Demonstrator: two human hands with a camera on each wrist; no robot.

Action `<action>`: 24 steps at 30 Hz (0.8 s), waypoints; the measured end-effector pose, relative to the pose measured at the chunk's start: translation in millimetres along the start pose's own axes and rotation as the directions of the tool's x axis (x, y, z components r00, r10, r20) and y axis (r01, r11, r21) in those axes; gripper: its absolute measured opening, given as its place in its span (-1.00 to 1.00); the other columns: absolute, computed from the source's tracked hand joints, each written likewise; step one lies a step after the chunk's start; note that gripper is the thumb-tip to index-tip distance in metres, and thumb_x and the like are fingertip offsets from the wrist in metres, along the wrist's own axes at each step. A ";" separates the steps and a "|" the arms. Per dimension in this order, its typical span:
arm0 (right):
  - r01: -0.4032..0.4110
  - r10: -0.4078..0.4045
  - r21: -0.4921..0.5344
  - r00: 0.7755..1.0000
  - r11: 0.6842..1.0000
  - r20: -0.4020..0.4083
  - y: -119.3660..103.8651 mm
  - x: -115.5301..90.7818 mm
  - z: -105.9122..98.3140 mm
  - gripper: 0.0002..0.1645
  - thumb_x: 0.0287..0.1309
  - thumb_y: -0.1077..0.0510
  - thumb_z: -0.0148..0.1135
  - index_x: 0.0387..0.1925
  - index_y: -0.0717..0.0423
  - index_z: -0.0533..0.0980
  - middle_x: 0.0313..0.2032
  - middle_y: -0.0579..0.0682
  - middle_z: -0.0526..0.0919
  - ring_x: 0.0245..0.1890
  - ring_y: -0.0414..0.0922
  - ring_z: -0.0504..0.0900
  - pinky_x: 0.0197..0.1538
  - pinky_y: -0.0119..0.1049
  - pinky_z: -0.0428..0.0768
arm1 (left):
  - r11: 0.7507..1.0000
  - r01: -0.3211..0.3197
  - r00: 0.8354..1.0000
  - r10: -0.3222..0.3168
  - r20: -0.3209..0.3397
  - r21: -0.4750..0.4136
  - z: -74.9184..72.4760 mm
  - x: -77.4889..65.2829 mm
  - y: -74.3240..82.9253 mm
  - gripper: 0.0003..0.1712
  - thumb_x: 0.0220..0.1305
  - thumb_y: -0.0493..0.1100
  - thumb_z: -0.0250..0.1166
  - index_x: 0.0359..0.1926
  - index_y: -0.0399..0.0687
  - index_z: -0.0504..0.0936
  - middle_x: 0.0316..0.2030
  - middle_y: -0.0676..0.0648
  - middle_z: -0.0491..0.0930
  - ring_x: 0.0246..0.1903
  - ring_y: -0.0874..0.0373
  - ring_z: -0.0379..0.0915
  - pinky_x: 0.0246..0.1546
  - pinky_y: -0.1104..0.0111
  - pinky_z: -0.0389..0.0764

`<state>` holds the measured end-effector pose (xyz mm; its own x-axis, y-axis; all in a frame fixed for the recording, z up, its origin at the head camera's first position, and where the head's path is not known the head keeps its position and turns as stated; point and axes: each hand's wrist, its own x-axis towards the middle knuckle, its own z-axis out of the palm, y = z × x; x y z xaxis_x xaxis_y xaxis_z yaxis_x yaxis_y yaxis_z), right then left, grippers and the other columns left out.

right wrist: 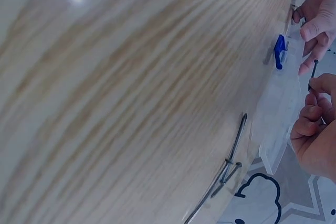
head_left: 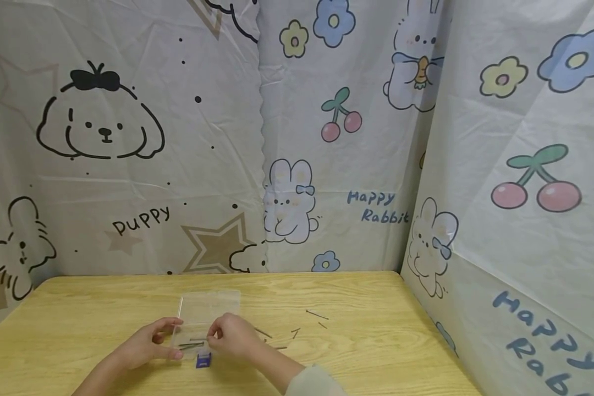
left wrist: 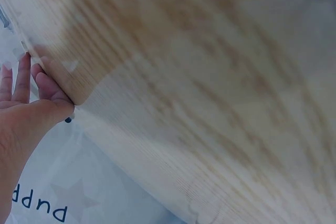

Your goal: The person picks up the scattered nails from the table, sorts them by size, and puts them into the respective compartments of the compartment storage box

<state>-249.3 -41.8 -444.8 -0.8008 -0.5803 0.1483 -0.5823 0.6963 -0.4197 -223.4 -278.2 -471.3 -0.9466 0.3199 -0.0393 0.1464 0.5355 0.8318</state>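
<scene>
A clear plastic box [head_left: 210, 306] stands on the table with its lid raised at the back and a blue latch [head_left: 203, 361] at its front. My left hand [head_left: 146, 345] grips the box's left side, thumb toward the front and fingers farther back. Several dark nails [head_left: 190, 346] lie inside the box. Over its right part, my right hand [head_left: 235, 335] pinches a nail [right wrist: 315, 68] between thumb and fingers, its shank pointing left in the head view. In the left wrist view, the left hand [left wrist: 23, 111] is at the box's edge.
To the right of the box, several loose nails [head_left: 317, 314] of different lengths are scattered on the wooden table [head_left: 376, 352]. Some nails [right wrist: 227, 171] lie close together in the right wrist view. Printed cloth [head_left: 218, 137] hangs behind the table and along its right side.
</scene>
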 end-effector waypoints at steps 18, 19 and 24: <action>-0.063 0.060 0.061 0.997 0.996 0.047 -13.4 4.1 15.0 -0.90 0.11 0.08 0.22 -0.46 -0.09 0.63 -0.59 -0.30 0.31 -0.61 -0.40 0.25 -0.56 -0.58 0.27 | 1.000 -0.015 1.000 0.016 0.010 -0.010 0.5 -0.8 0.3 -0.17 0.07 -0.08 0.40 0.26 -0.35 0.24 0.18 -0.48 0.31 0.10 -0.30 0.29 0.02 -0.10 0.43; -0.066 0.063 0.056 0.997 0.996 0.044 -13.8 4.2 15.5 -0.90 0.11 0.08 0.22 -0.46 -0.10 0.63 -0.60 -0.30 0.32 -0.63 -0.40 0.26 -0.57 -0.57 0.27 | 1.000 -0.014 1.000 0.014 0.009 -0.010 0.4 -0.9 0.5 -0.17 0.07 -0.08 0.40 0.26 -0.35 0.24 0.18 -0.49 0.31 0.09 -0.29 0.30 0.01 -0.09 0.43; -0.078 0.078 0.039 0.997 0.996 0.024 -14.8 5.9 18.9 -0.89 0.11 0.08 0.22 -0.47 -0.11 0.64 -0.66 -0.31 0.33 -0.70 -0.39 0.26 -0.63 -0.56 0.27 | 1.000 -0.007 1.000 0.007 0.003 -0.008 0.2 -2.0 2.1 -0.16 0.06 -0.07 0.41 0.27 -0.35 0.24 0.17 -0.48 0.32 0.09 -0.29 0.29 0.01 -0.08 0.43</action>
<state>-242.8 -63.5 -454.6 -0.8399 -0.5347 0.0934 -0.5118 0.7227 -0.4645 -221.2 -277.6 -469.5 -0.9447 0.3259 -0.0356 0.1505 0.5274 0.8362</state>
